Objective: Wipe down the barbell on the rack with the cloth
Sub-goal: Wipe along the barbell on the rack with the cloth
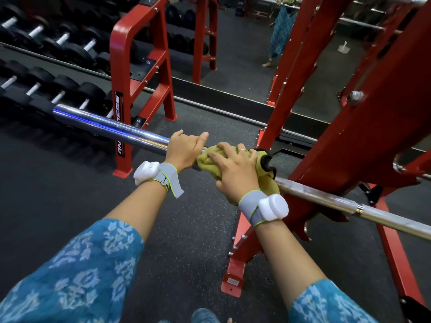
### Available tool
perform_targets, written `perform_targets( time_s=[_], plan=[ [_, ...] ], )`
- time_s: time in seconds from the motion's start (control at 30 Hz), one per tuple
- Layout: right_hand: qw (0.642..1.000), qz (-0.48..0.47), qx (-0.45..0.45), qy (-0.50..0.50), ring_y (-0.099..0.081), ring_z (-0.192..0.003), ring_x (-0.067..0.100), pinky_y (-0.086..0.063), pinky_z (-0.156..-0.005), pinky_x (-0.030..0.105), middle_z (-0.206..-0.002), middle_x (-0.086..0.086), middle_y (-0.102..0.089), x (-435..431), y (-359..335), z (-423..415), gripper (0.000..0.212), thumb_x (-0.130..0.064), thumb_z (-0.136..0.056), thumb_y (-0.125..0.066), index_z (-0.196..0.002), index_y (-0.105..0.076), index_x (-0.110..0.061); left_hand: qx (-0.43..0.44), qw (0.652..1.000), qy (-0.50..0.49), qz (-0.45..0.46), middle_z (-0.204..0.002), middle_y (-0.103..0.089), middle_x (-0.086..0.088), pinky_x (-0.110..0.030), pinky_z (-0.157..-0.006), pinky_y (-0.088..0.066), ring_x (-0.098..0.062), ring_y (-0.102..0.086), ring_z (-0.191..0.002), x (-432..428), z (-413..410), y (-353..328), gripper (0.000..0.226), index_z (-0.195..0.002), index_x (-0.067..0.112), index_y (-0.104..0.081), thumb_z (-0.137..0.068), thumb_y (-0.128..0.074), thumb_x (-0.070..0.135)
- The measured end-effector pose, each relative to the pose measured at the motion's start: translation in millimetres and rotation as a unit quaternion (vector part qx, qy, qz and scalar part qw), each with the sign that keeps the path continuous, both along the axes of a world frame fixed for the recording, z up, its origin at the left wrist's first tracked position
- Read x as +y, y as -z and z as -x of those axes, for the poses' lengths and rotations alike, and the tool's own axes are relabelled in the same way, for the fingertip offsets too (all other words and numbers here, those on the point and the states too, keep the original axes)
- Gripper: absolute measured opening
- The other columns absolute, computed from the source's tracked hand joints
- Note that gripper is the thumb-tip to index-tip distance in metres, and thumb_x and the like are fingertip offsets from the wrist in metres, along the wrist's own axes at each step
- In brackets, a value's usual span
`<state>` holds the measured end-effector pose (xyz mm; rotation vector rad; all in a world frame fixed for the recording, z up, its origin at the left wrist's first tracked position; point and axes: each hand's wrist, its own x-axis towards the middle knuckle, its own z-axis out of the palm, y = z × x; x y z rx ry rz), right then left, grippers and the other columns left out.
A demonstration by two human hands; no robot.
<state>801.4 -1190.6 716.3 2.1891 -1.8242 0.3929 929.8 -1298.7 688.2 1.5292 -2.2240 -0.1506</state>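
Left hand (184,151) is wrapped over the barbell (112,125), fingers curled round the shiny chrome end, thumb sticking up. Right beside it, the right hand (235,170) clamps the yellow-green cloth (206,159) around the bar, fingers bent over the bunched fabric. The cloth sits where the chrome end meets the duller shaft, just beside the red rack (349,141) holding the bar. Both wrists carry grey bands with white pods (268,207). Off to the left, rows of black dumbbells (65,85) line a red stand above the dark speckled floor (186,229).
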Motion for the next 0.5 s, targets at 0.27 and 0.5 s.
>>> perform_targets(
  time_s=[0.27, 0.5],
  plan=[
    [0.986, 0.047, 0.087, -0.136, -0.061, -0.095, 0.036, -0.026, -0.085, 0.041, -0.105, 0.0, -0.068, 23, 33, 3, 0.046, -0.018, -0.033, -0.082, -0.077, -0.072, -0.024, -0.026, 1.0, 0.013, 0.002, -0.092, -0.071, -0.017, -0.03, -0.106, -0.021, -0.031, -0.059, -0.101, 4, -2, -4, 0.066, -0.091, 0.01, -0.074, -0.095, -0.018, 0.043],
    [0.99, 0.117, -0.038, -0.067, -0.039, -0.104, 0.031, -0.024, -0.084, 0.042, -0.115, 0.003, -0.066, 21, 25, 0, 0.064, -0.017, -0.034, -0.079, -0.098, -0.073, -0.022, -0.033, 0.999, 0.006, 0.012, -0.089, -0.071, -0.018, -0.029, -0.107, -0.019, -0.029, -0.061, -0.1, 7, 0, -4, 0.057, -0.088, 0.007, -0.072, -0.101, -0.025, 0.036]
  ],
)
